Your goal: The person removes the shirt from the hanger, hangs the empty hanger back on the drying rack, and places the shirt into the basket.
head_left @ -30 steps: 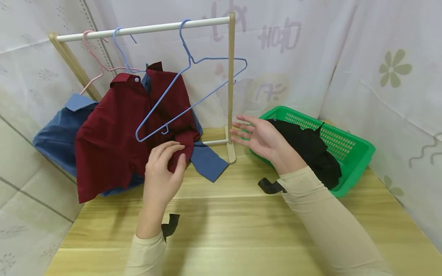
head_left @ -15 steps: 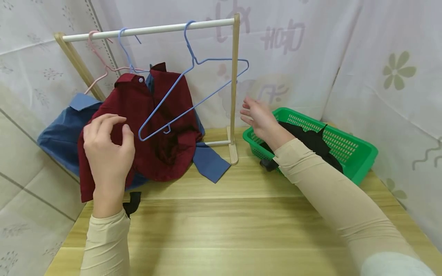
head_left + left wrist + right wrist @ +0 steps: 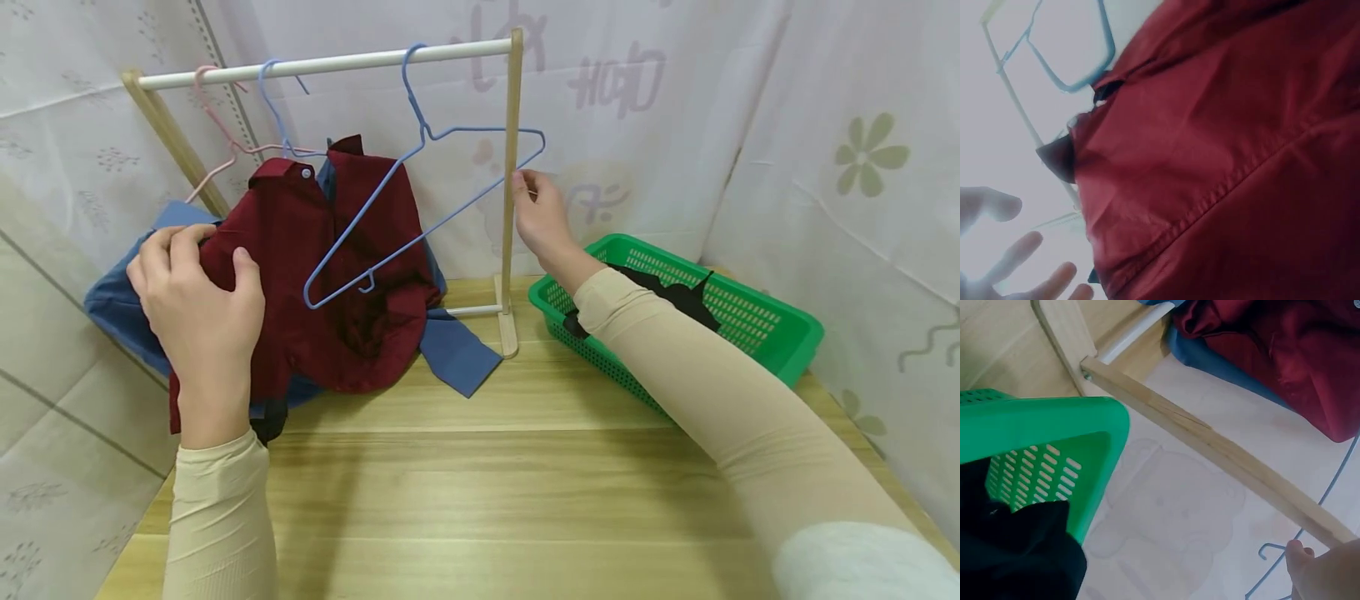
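Observation:
In the head view, my left hand [image 3: 198,304] is raised at the shoulder of a dark red shirt [image 3: 292,250], its fingers bent and spread. The left wrist view shows those fingertips [image 3: 1063,275] just off the shirt's collar end. My right hand [image 3: 543,217] reaches to the rack's right post, thumb and fingers pinching the lower bar of a bare blue clothes hanger [image 3: 365,208]. In the right wrist view, my thumb [image 3: 1297,553] lies over the wire of that hanger beside the wooden post [image 3: 1222,447]. The hanger's hook sits on the white rail [image 3: 337,62].
A blue shirt [image 3: 123,292] hangs behind the red one, below a pink hanger [image 3: 225,142]; a blue sleeve [image 3: 459,350] lies on the wooden table [image 3: 450,492]. At the right, under my forearm, stands a green basket [image 3: 780,333] with black cloth [image 3: 667,293] inside.
My left hand has moved left and up to the red shirt's shoulder. The right hand has risen from near the basket to the hanger's bar, and its fingers have closed there.

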A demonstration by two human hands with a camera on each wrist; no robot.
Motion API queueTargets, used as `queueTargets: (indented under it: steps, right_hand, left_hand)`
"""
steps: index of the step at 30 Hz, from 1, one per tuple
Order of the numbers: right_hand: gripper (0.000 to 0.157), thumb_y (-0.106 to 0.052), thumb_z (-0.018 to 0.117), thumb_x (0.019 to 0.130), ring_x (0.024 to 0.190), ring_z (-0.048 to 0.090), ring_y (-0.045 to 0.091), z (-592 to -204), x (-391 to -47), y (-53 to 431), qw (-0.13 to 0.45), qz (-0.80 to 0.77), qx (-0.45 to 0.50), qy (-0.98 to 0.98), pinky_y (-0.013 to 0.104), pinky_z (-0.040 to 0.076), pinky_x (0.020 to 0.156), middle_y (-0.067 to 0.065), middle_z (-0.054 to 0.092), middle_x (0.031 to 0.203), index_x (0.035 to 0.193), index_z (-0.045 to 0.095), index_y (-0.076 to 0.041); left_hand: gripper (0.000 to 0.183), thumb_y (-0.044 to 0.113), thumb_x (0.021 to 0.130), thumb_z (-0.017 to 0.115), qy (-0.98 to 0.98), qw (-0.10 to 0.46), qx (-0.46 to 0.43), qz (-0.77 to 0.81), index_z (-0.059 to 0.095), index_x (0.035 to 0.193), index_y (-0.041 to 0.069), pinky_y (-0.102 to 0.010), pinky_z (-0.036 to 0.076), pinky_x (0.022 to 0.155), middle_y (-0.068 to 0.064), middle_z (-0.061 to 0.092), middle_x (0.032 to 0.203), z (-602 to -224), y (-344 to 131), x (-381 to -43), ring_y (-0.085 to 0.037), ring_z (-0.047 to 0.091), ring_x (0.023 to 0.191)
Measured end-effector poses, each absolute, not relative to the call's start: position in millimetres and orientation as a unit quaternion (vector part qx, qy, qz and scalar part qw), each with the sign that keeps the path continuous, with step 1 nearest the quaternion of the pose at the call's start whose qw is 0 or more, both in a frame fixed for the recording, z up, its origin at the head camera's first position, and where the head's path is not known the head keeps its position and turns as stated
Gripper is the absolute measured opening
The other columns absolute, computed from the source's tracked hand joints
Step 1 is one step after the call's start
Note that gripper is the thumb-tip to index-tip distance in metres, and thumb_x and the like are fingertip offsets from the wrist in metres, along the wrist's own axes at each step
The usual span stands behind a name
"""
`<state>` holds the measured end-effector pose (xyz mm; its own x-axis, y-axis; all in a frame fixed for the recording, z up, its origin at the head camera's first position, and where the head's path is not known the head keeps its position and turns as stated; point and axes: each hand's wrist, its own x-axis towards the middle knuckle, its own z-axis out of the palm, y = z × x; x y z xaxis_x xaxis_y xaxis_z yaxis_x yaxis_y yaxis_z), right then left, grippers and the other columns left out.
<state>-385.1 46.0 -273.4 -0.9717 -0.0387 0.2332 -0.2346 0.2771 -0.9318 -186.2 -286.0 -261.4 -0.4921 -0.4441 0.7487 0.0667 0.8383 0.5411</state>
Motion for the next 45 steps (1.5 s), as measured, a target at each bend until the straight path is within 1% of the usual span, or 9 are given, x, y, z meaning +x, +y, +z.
queueTargets:
  steps: [4,8,13,17,20,23,27,37,45]
  right_hand:
    - [0.064,-0.053,0.038,0.112,0.142,0.051,0.023,-270,-390,36,0.105,0.599,0.083,-0.79,0.036,0.045,0.119,0.01,0.054,0.155,0.159,0.045,-0.011]
    - [0.06,-0.054,0.037,0.112,0.13,0.055,0.022,-270,-394,33,0.117,0.604,0.064,-0.786,0.035,0.049,0.109,0.011,0.059,0.147,0.153,0.051,-0.011]
    - [0.054,-0.048,0.036,0.115,0.111,0.055,0.019,-276,-400,34,0.151,0.576,0.082,-0.799,0.031,0.049,0.096,0.01,0.061,0.127,0.145,0.053,-0.006]
    - [0.053,-0.046,0.034,0.115,0.092,0.052,0.017,-281,-402,29,0.169,0.564,0.107,-0.801,0.028,0.046,0.083,0.003,0.055,0.104,0.14,0.056,-0.004]
    - [0.052,-0.044,0.034,0.115,0.084,0.049,0.015,-286,-403,25,0.184,0.568,0.12,-0.793,0.027,0.042,0.076,-0.001,0.051,0.094,0.134,0.06,-0.003]
    - [0.051,-0.043,0.036,0.115,0.083,0.049,0.012,-289,-406,22,0.199,0.579,0.119,-0.781,0.025,0.041,0.074,-0.003,0.051,0.091,0.129,0.062,-0.002]
    - [0.051,-0.045,0.038,0.114,0.082,0.05,0.012,-292,-407,20,0.195,0.599,0.114,-0.768,0.025,0.041,0.073,-0.003,0.052,0.089,0.127,0.062,-0.003]
    - [0.05,-0.047,0.04,0.112,0.081,0.053,0.012,-295,-408,18,0.203,0.615,0.119,-0.753,0.026,0.044,0.074,-0.003,0.053,0.088,0.127,0.061,-0.004]
    - [0.048,-0.045,0.042,0.112,0.081,0.054,0.012,-293,-408,17,0.202,0.615,0.122,-0.753,0.025,0.045,0.075,-0.003,0.054,0.088,0.125,0.062,-0.004]
  left_hand:
    - [0.044,0.033,0.101,0.061,-0.844,0.443,0.158,-0.256,0.067,0.136,0.006,-0.066,0.039,0.114,-0.02,0.06,0.145,-253,-289,-192,-0.045,0.049,0.138]
    - [0.048,0.034,0.102,0.058,-0.859,0.412,0.177,-0.245,0.064,0.141,0.006,-0.071,0.04,0.112,-0.019,0.06,0.15,-249,-289,-198,-0.046,0.052,0.139]
    - [0.048,0.034,0.104,0.054,-0.87,0.395,0.186,-0.231,0.063,0.143,0.007,-0.074,0.044,0.108,-0.021,0.06,0.15,-249,-289,-200,-0.048,0.057,0.136]
    - [0.049,0.035,0.105,0.051,-0.874,0.386,0.191,-0.225,0.062,0.145,0.007,-0.073,0.047,0.108,-0.022,0.059,0.149,-250,-290,-200,-0.05,0.06,0.132]
    - [0.049,0.035,0.107,0.05,-0.875,0.387,0.187,-0.221,0.063,0.145,0.007,-0.072,0.048,0.107,-0.025,0.06,0.144,-251,-292,-201,-0.052,0.061,0.127]
    - [0.048,0.035,0.108,0.049,-0.876,0.393,0.177,-0.216,0.066,0.142,0.005,-0.072,0.049,0.103,-0.027,0.066,0.137,-251,-294,-203,-0.055,0.063,0.121]
    - [0.047,0.035,0.109,0.048,-0.875,0.394,0.177,-0.217,0.068,0.138,0.004,-0.072,0.049,0.101,-0.028,0.071,0.133,-252,-295,-205,-0.055,0.064,0.119]
    - [0.051,0.038,0.109,0.047,-0.866,0.37,0.206,-0.266,0.068,0.139,0.003,-0.068,0.048,0.106,-0.028,0.071,0.135,-250,-296,-211,-0.056,0.063,0.122]
    - [0.047,0.036,0.109,0.051,-0.846,0.398,0.219,-0.279,0.069,0.136,0.002,-0.067,0.048,0.106,-0.027,0.072,0.131,-248,-294,-211,-0.055,0.064,0.122]
